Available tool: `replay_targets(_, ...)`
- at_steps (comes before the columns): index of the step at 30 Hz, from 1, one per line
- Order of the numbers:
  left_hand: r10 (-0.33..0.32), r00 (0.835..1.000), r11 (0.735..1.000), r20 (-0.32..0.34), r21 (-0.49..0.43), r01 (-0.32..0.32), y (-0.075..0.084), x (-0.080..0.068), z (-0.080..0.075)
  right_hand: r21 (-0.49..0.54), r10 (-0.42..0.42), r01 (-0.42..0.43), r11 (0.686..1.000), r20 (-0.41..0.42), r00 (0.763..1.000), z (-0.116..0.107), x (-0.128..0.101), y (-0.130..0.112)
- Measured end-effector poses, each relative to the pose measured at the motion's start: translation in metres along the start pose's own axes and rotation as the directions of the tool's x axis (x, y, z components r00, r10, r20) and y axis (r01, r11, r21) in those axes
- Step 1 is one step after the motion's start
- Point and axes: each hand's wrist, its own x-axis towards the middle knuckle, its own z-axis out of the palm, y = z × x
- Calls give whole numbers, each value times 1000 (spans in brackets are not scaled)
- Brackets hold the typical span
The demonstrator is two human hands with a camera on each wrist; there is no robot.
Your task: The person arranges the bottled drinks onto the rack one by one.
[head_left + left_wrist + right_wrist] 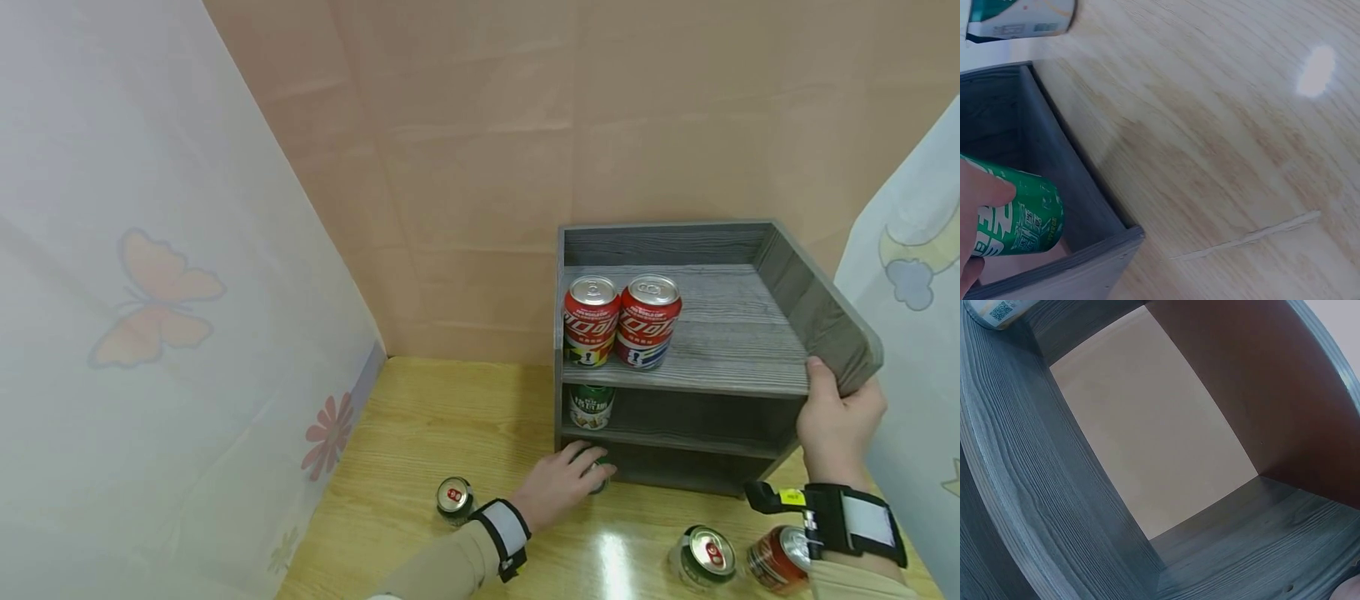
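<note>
My left hand (567, 481) grips a green can (1034, 215) at the left end of the lowest compartment of a grey wooden shelf (738, 329). In the head view the fingers cover most of that can. The left wrist view shows it partly inside the compartment, with the thumb (991, 189) against its side. On the shelf's right side panel, at the front edge, my right hand (840, 421) holds on near the top board. Two red cola cans, one (592, 325) at the left wall and another (648, 325) beside it, stand upright on top. A green-and-white can (591, 408) occupies the middle compartment's left end.
A dark can (454, 500) stands on the wooden table (465, 400) left of my left forearm. Near the right forearm are a green can (705, 557) and a red can (782, 558). Printed sheets flank the table, and a brown backdrop (465, 167) hangs behind.
</note>
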Motion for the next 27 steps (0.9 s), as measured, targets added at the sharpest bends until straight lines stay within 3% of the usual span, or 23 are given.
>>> replay_targets(18, -114, 993, 993, 14, 42, 114, 4, 2, 20, -5, 46, -46, 999, 8, 999, -1, 1, -1)
replay_targets(27, -160, 987, 986, 31, 57, 158, 7, 8, 22, -10, 25, -25, 1000, 1, 1000, -1, 2, 0)
